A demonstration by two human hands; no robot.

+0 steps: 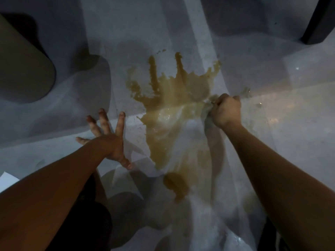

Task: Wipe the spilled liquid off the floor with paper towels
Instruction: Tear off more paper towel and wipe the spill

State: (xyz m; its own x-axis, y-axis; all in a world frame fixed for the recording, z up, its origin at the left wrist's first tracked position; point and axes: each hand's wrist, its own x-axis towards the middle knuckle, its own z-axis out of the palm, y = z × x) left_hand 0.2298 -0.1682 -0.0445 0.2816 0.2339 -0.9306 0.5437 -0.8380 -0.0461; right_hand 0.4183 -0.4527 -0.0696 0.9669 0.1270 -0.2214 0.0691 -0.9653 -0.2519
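- Spill [174, 109]: a brown-yellow puddle lies on the pale floor [290, 124] between the two hands; streaks fan out at its far edge and a separate blob sits nearer the person; the surface glistens, so the liquid appears wet and largely unabsorbed.
- Right hand [226, 111]: clenched into a fist at the right margin of the spill; a small, damp-looking wad of paper towel [208, 104] shows at the knuckles, gripped by the curled fingers; the wad touches the puddle's edge.
- Left hand [108, 140]: released, fingers spread and straight, placed on or just above dry floor to the left of the spill; contact cannot be confirmed; it holds nothing and probably serves as a brace.
- Surroundings: a grey rounded object [23, 69] stands at far left; a dark upright edge [320, 20] is at top right; both are well apart from the spill.
- Step in hand, by judgement: wiping has begun at the right margin; most of the puddle remains.
- Next move calls for: drawing the wad inward across the puddle, not outward, to avoid spreading; firm downward pressure; the wad looks small and already wet, so fresh towel will likely be needed; no spare towel can be identified with certainty in view.
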